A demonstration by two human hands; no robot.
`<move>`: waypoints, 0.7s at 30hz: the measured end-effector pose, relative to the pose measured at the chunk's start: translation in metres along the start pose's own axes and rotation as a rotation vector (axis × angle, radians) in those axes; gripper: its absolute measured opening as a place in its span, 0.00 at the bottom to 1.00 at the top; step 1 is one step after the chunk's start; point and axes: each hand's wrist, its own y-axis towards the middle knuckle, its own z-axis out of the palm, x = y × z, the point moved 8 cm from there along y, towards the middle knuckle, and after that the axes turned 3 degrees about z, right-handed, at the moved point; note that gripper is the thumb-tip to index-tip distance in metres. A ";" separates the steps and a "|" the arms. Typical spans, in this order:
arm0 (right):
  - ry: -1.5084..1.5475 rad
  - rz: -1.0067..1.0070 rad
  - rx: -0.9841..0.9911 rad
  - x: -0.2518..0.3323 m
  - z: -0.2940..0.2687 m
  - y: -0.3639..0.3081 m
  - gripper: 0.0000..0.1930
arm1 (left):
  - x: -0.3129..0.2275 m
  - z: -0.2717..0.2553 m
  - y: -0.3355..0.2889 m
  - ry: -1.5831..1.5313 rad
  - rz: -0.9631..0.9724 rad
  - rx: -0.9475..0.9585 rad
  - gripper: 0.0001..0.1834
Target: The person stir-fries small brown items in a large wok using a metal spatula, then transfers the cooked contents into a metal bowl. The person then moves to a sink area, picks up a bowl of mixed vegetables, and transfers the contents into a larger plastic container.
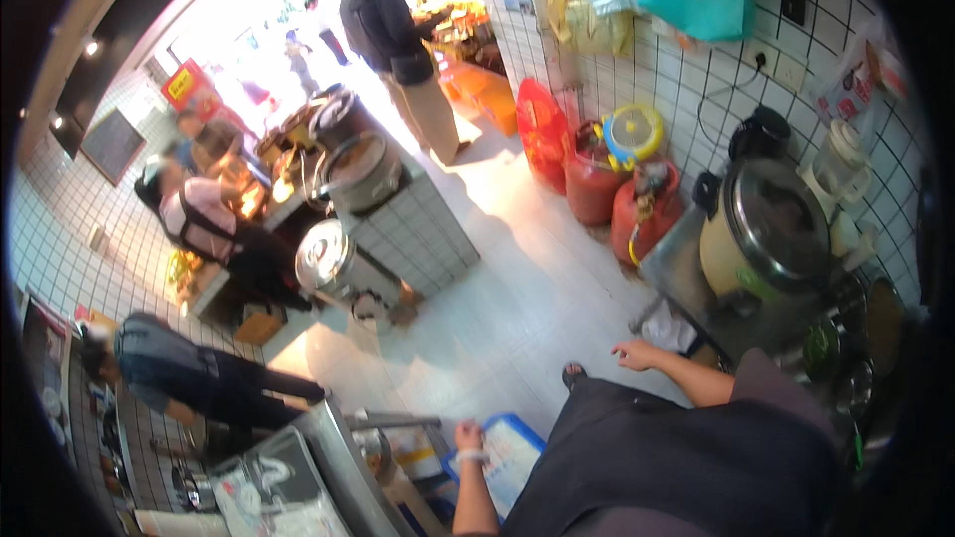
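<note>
My left hand, a pale band around its wrist, hangs low beside a blue-rimmed tray or bin. Its loosely bent fingers hold nothing that I can see. On the other side, my right hand reaches out over the floor, fingers loosely stretched and apart, with nothing in them. A crumpled white bag under the metal table is nearest to it. A dark apron covers my front, and one dark sandal shows below it.
On that table stands a large cooker. Red gas cylinders line the right wall. A steel counter lies at lower left, near a bending person. Ahead are a steel drum, a tiled counter and a standing person.
</note>
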 end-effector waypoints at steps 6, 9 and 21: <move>-0.039 -0.009 0.070 0.032 -0.060 0.100 0.18 | 0.042 0.000 -0.074 -0.143 -0.747 -0.156 0.04; -0.098 -0.003 0.129 0.031 -0.067 0.137 0.18 | 0.041 0.011 -0.062 -0.193 -0.837 -0.176 0.03; -0.050 0.108 0.060 0.016 -0.078 0.145 0.18 | 0.012 0.030 0.050 -0.401 -0.702 -0.145 0.06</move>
